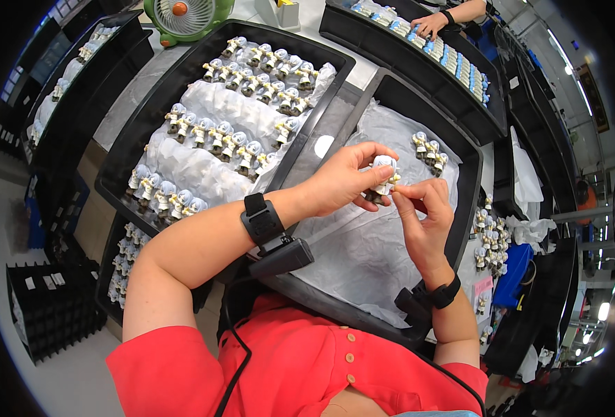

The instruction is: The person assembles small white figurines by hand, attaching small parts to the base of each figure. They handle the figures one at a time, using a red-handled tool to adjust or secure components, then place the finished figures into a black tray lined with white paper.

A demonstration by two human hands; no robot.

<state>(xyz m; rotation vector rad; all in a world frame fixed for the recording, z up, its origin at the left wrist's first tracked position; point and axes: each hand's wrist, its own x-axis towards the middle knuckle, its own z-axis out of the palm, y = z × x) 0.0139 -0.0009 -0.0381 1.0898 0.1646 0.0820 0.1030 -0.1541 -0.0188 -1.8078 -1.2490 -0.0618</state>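
My L hand [342,179] grips a small white-and-gold, pale-haired plastic-looking figurine [385,174] above the black plastic tray [470,201], long axis running head-first twd tray's far edge. R hand [429,217] pinches at figurine's lower R side.

No readable text, pink sign [484,286] illegible
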